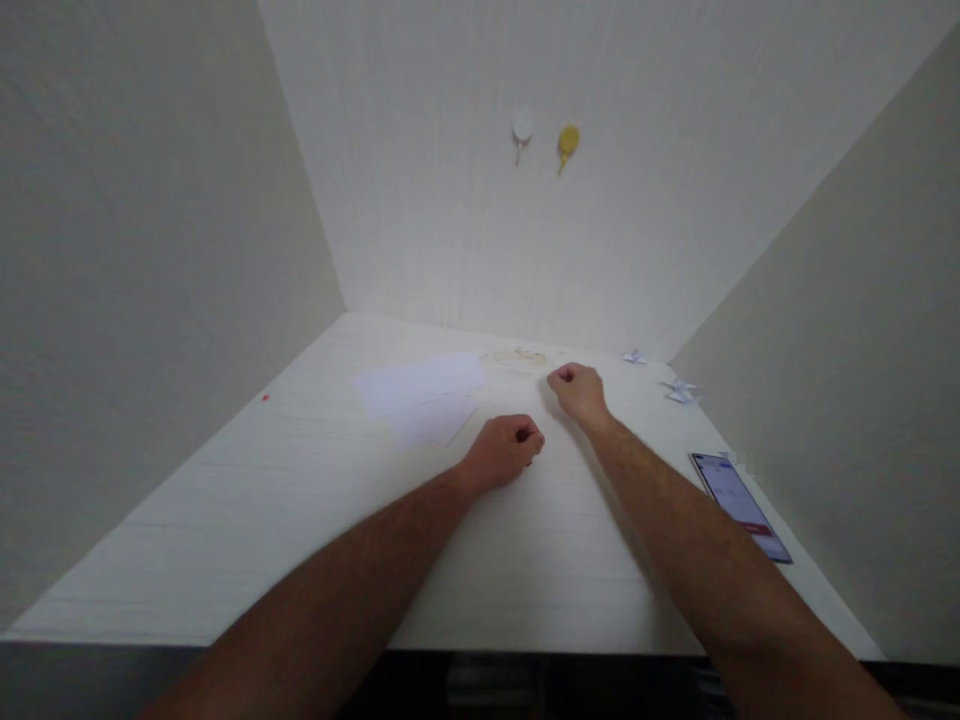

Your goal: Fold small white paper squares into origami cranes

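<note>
My left hand (504,450) is over the middle of the white table (300,540), its fingers curled and thumb and forefinger pinched together. Farther back and to the right, my right hand (579,392) is closed in a similar way. Anything in either hand is hidden or too small to name. Beyond my left hand lie white paper sheets: a larger one (420,382) and a smaller one (442,415) that meets its near edge. Several thin, pale yellowish loops (517,356) rest by the back wall, just left of my right hand.
Two folded white paper shapes, one (634,356) near the back corner and another (680,391), lie at the right. A phone (739,505) with a lit screen is beside my right forearm. On the back wall hang a white hook (522,128) and a yellow hook (568,140).
</note>
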A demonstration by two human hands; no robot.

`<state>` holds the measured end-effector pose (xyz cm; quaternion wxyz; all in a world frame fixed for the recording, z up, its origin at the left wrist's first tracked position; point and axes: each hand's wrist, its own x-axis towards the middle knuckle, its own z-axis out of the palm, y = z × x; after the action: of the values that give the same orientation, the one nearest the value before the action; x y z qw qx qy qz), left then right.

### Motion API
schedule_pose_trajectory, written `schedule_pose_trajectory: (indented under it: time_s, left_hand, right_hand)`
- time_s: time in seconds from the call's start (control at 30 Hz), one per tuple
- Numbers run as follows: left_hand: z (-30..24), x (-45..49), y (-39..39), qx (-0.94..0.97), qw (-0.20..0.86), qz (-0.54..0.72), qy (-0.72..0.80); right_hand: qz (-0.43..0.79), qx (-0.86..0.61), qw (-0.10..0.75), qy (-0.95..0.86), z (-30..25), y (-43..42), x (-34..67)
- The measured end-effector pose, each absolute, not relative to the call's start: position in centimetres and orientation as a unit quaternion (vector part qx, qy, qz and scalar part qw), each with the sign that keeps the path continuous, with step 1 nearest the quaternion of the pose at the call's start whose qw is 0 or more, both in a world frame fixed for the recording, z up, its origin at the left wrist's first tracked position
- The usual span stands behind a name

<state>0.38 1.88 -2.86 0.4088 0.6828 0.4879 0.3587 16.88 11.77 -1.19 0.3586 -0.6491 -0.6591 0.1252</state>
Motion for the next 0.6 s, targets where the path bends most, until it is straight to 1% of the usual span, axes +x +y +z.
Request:
schedule_pose_trajectory:
  time_s: [0.13, 0.2, 0.33, 0.4, 0.47, 0.6]
  left_hand:
    - [-3.0, 1.0, 1.0, 0.736, 0.334, 0.368, 0.460]
    - [-2.7, 0.7, 1.0, 0.736, 0.283, 0.383, 0.482]
    - [-1.3, -3.1, 2.7, 0.625, 0.120, 0.425, 0.644]
    - [-0.9, -6.1, 3.9, 0.577, 0.066, 0.394, 0.712]
    - [-1.0, -8.6, 4.7, 0.560, 0.046, 0.346, 0.751]
    - [-1.9, -11.0, 5.4, 0.589, 0.065, 0.248, 0.766]
  right_hand:
    - [0.176, -0.577, 0.299, -0.739, -0.7, 10.6, 13.3]
    - [0.181, -0.539, 0.262, -0.780, -0.5, 11.0, 11.9]
    - [0.171, -0.527, 0.198, -0.808, -0.6, 11.5, 8.9]
    - [0.134, -0.528, 0.178, -0.819, -0.8, 11.2, 7.2]
    - [0.098, -0.525, 0.162, -0.829, -0.9, 11.0, 5.6]
    - [0.067, -0.511, 0.106, -0.850, -0.8, 11.1, 3.3]
